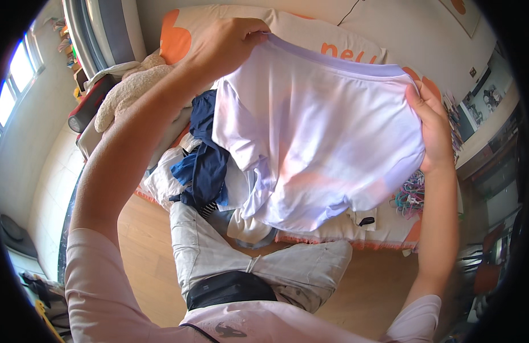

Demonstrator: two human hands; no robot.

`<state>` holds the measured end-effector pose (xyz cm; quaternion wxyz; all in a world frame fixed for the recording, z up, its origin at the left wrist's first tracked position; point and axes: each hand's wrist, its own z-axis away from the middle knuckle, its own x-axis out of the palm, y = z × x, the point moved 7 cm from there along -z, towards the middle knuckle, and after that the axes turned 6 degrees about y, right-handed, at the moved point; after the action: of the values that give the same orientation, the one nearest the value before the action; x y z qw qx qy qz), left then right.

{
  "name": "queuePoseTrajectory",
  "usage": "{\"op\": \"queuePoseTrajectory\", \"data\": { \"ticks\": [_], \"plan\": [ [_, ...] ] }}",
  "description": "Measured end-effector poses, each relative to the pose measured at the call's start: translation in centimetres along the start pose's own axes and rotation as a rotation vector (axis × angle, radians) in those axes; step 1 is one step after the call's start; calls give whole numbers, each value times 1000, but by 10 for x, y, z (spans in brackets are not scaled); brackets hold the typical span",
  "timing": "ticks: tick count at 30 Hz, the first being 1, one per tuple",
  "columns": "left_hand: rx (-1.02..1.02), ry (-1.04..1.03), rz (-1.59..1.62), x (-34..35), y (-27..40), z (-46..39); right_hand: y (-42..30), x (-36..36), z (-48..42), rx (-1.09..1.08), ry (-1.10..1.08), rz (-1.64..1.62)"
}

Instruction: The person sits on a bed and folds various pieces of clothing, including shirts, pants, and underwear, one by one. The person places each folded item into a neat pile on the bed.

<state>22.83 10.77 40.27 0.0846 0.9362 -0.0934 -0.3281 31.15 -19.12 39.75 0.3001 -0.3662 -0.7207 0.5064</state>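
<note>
A white and lilac cloth garment (328, 141) hangs stretched out between my two hands, its lilac band along the top edge. My left hand (243, 40) pinches the band's left end, the fingers closed on the cloth. At the other end my right hand (429, 115) grips the garment's upper right corner, thumb in front. Below and to the left lies a heap of clothes with a navy garment (206, 158) and a crumpled white one (164, 176). The held garment hides part of the heap and of the couch behind it.
A couch with a cream and orange throw (307, 238) stands in front of me. On it lie a cream plush toy (127, 94) at the left, a bundle of colored hangers (409, 199) at the right and a small black object (366, 221) near the front edge.
</note>
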Motion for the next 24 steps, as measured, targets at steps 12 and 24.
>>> {"op": "queuePoseTrajectory", "data": {
  "ticks": [12, 24],
  "plan": [
    [-525, -609, 1267, 38, 114, 68, 16, 110, 27, 47, -299, -34],
    [99, -449, 1112, -55, 103, 21, 125, 103, 72, 435, -914, 466]
  ]
}}
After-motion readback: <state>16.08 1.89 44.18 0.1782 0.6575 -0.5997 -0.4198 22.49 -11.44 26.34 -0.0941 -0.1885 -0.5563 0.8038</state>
